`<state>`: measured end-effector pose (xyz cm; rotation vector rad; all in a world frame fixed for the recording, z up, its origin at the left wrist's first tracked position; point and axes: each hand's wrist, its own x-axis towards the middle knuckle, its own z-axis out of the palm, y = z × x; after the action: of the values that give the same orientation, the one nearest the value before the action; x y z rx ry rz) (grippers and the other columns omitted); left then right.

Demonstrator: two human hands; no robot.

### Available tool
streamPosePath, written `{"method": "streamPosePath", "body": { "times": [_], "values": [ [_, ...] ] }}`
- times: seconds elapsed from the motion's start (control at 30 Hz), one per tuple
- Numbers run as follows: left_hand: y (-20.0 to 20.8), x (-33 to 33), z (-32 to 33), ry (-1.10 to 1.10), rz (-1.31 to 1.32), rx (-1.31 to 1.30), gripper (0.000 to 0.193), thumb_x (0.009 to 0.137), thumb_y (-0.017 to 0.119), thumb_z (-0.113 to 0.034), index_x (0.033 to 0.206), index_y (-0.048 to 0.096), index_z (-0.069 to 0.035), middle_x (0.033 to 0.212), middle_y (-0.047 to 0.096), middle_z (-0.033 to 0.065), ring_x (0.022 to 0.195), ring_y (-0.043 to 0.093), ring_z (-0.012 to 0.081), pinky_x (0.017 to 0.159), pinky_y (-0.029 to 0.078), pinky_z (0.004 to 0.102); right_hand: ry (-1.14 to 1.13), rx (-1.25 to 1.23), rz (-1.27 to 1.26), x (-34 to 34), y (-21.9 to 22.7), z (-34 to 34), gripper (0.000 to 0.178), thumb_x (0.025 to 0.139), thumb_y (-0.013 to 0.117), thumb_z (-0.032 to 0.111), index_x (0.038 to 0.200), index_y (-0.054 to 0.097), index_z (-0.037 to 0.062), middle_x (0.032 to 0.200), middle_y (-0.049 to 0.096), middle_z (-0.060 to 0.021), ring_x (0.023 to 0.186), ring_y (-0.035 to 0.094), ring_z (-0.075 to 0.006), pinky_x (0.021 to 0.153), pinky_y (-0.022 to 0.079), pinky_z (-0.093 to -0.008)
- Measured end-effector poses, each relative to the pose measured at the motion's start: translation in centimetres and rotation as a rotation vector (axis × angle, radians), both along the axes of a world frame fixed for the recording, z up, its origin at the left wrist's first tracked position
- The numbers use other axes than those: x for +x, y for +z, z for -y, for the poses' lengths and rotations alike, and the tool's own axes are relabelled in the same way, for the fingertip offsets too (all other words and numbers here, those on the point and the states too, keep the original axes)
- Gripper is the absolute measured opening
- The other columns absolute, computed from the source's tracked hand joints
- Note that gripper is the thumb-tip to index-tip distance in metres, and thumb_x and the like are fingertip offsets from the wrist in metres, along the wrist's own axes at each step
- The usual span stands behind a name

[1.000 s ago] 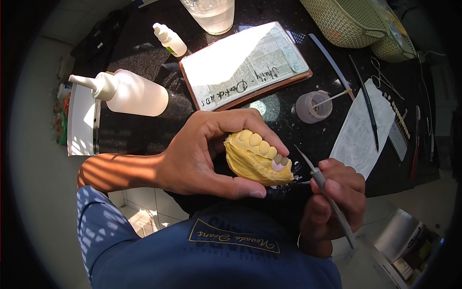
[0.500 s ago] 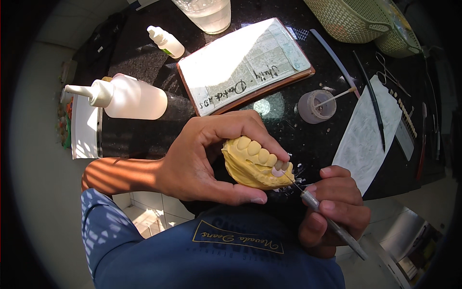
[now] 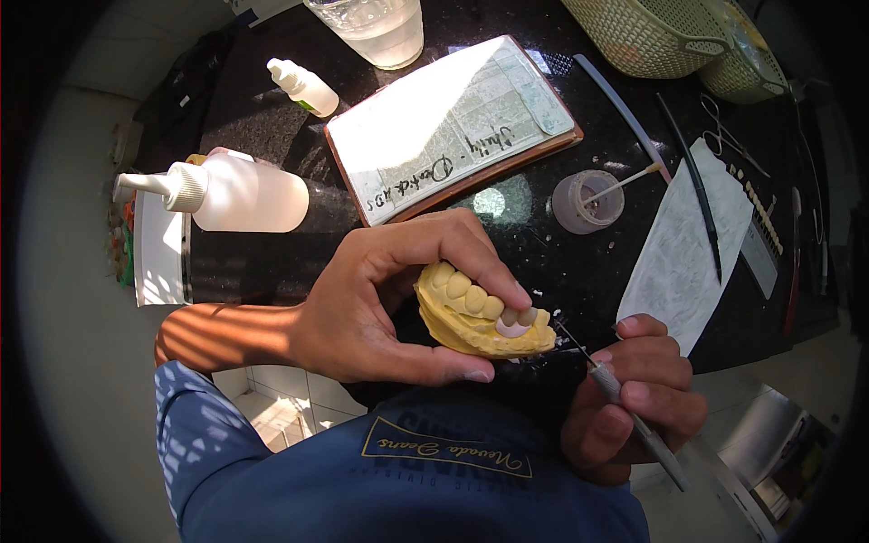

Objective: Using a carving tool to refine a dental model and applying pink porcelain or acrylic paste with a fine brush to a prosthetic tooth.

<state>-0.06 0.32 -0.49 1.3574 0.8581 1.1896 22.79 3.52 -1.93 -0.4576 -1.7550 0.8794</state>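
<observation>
My left hand grips a yellow dental cast, thumb below and fingers along its upper side. The cast carries a row of yellow teeth, a pair of greyish teeth under my index fingertip, and a pale pink patch below them. In my right hand is a dental carver with a knurled metal handle and a thin tip, held like a pen. The thin tip stands just off the right end of the cast, apart from it. White crumbs lie on the dark tabletop beside the tip.
A white tile in a brown frame lies beyond my hands. Around it stand a dropper bottle, a larger spout bottle, a glass of liquid and a small cup with a brush. Farther right are white paper and baskets.
The carver tip has drawn away from the cast's pink patch to the right. The cast is turned slightly in my left hand, and the view has shifted a little.
</observation>
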Motion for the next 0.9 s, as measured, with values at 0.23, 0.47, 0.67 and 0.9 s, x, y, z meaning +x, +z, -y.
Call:
{"method": "streamPosePath", "body": {
  "times": [0.23,0.47,0.67,0.9],
  "values": [
    [-0.22,0.08,0.09,-0.002,0.002,0.02,0.042,0.061,0.083,0.003,0.098,0.063,0.0,0.093,0.057,0.0106,0.086,0.057,0.0161,0.074,0.046,0.0259,-0.084,0.052,0.017,-0.57,-0.4,0.2,0.022,0.089,0.054,0.025,0.098,0.045,0.0069,0.074,0.051,-0.0069,0.066,0.052,-0.0157,0.078,0.044,-0.0396],
    [-0.11,0.02,0.18,0.029,-0.016,0.014,0.04,0.062,0.082,0.002,0.097,0.064,0.0,0.093,0.056,0.0104,0.086,0.056,0.0153,0.074,0.046,0.0253,-0.029,0.045,0.021,-0.01,-0.11,-0.06,0.022,0.08,0.059,0.015,0.097,0.047,0.0077,0.077,0.054,-0.0068,0.068,0.056,-0.0163,0.078,0.046,-0.0388],
    [0.41,-0.11,-0.01,0.065,-0.166,0.062,0.042,0.06,0.086,-0.004,0.097,0.067,-0.001,0.091,0.061,0.0086,0.081,0.054,0.0128,0.072,0.042,0.0232,0.009,0.064,0.042,-0.28,-0.1,-0.05,0.03,0.071,0.065,0.006,0.096,0.049,0.0088,0.079,0.058,-0.0054,0.071,0.06,-0.0159,0.079,0.047,-0.0379],
    [0.49,0.03,0.1,0.104,-0.205,0.06,0.043,0.059,0.087,-0.008,0.097,0.068,-0.002,0.088,0.066,0.006,0.079,0.053,0.0122,0.07,0.042,0.0235,-0.032,0.045,0.071,-0.73,0.18,0.04,0.026,0.072,0.066,0.007,0.095,0.053,0.0094,0.077,0.059,-0.004,0.068,0.06,-0.0151,0.079,0.047,-0.037]
  ]
}}
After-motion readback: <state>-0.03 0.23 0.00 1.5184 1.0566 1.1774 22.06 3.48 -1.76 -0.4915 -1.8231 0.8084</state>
